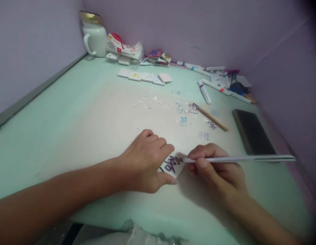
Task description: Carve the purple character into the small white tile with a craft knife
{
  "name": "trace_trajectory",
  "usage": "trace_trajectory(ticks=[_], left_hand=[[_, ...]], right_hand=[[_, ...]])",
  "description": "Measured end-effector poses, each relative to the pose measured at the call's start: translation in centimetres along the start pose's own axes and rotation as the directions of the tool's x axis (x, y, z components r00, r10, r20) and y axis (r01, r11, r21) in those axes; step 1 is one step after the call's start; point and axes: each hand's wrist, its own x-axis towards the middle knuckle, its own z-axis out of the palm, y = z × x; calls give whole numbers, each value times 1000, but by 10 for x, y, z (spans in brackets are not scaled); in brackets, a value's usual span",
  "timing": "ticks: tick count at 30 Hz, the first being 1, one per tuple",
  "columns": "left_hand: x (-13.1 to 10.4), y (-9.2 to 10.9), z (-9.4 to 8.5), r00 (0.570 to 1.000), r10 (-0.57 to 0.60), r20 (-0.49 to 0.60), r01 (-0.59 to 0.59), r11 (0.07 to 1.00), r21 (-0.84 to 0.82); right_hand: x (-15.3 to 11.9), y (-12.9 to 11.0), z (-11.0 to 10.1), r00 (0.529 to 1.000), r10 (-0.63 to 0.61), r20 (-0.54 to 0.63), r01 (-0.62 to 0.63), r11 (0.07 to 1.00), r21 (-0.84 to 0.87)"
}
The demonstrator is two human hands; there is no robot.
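Note:
My left hand (149, 161) presses a small white square tile (176, 170) to the tabletop, fingers along its upper left and thumb along its lower edge. A dark purple Chinese character is on the tile, and its left part is hidden under the hand. Between thumb and fingers, my right hand (216, 166) grips a slim, pale, shiny brush-like tool (254, 158). Its dark tip touches or nearly touches the character, while the long handle points right. Just beyond the hands lies a wooden-handled tool (212, 117) with a dark tip.
White scraps (155, 98) and handwritten characters (183, 120) mark the pale green table (61, 112). A phone (253, 131) lies at right. Markers (203, 92) cluster at back right. Further back are white tiles (147, 77), coloured tiles (155, 56), a tissue pack (124, 49) and a mug (98, 39).

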Motion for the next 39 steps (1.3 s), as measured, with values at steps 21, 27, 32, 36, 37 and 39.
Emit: trace_trajectory(ticks=[21,27,32,36,37,39], left_hand=[[-1,0,3,1000,11,-26,-11,1000,27],[-1,0,3,1000,13,-26,-12,999,34],[-1,0,2,1000,12,-27,-11,999,34],[-1,0,2,999,11,-32,-10,999,34],[0,-1,2,999,12,-32,-11,999,32],[-1,-1,3,999,16,-29,-15,999,29]], right_hand=[[-5,3,1,994,-104,44,110,984,-141],[-4,3,3,990,-128,67,134,985,-111],[-4,4,2,988,-137,75,145,983,-114],[-4,4,2,989,-126,76,136,980,-148],[-3,4,2,991,-114,72,124,981,-151],[-3,3,2,995,-87,54,94,985,-143]])
